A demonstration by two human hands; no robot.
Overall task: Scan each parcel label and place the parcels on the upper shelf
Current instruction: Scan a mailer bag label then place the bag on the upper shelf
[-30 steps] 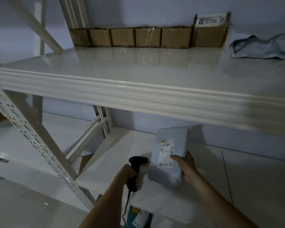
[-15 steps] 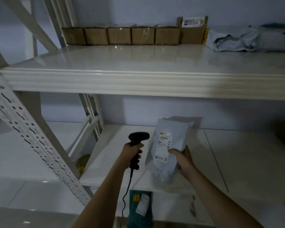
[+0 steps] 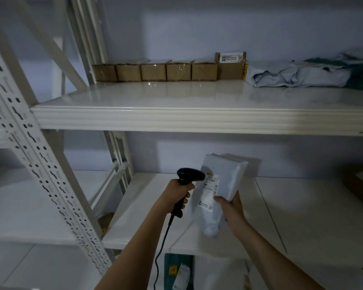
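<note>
Grey plastic mailer parcel (image 3: 222, 191) with a white printed label (image 3: 210, 190) is held upright above the lower white shelf (image 3: 302, 216), gripped at its right edge by the right hand (image 3: 228, 206). Left hand (image 3: 177, 192) clenches a black corded handheld scanner (image 3: 188, 181), its head just beside the label. Brown cardboard boxes (image 3: 155, 71) line the glossy white upper shelf (image 3: 197, 105).

A parcel storeroom: white metal racking (image 3: 40, 164) with slotted uprights, a row of cardboard boxes (image 3: 155, 72) and grey mailers (image 3: 298, 75) on the upper shelf (image 3: 197, 120), a handheld scanner (image 3: 189, 176).
</note>
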